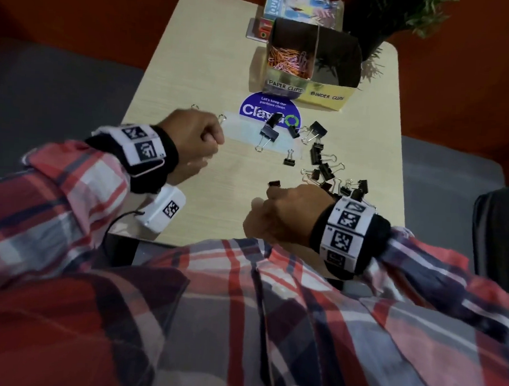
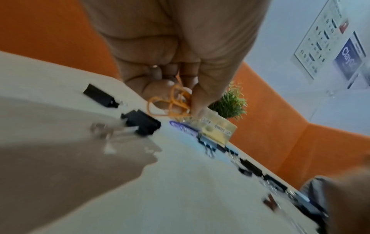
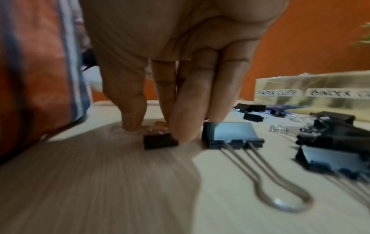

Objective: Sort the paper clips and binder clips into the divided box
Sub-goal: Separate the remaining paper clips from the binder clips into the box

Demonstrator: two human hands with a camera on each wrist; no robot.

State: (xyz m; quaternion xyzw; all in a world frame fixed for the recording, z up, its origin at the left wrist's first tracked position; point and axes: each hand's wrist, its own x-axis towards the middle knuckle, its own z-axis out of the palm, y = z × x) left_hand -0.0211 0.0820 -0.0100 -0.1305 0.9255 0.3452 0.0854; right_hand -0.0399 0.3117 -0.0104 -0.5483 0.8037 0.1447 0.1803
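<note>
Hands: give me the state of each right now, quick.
Left hand: closed, fingers gripping orange paper clips.
Right hand: fingers pinching a small black binder clip on the table.

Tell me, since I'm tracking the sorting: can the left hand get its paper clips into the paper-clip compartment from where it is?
Probably yes. The left hand grips orange paper clips, and only bare table lies between it and the divided box, whose open-topped paper-clip compartment is the nearer one.
</note>
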